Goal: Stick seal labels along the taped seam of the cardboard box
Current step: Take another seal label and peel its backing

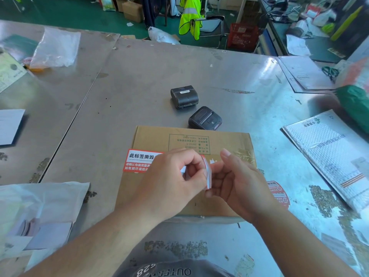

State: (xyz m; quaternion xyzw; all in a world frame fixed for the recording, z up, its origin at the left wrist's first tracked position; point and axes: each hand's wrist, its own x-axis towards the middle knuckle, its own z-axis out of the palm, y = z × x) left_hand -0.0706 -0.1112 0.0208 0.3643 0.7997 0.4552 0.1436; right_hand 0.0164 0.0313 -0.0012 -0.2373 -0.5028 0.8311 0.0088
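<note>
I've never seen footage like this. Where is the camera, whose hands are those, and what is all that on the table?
There is no machine here. A person wears one wide-angle camera on the head, looking forward and down, so you see their own arms reaching in from below. The left hand and right hand meet above a brown cardboard box lying on a grey metal table. Between their fingers they pinch a small red-and-white seal label, seen almost edge-on. A second red-and-white label is already stuck at the box's left edge, level with the clear tape. Beyond the box sit two small black boxy devices, probably label printers. A white bubble mailer lies to the right.
</note>
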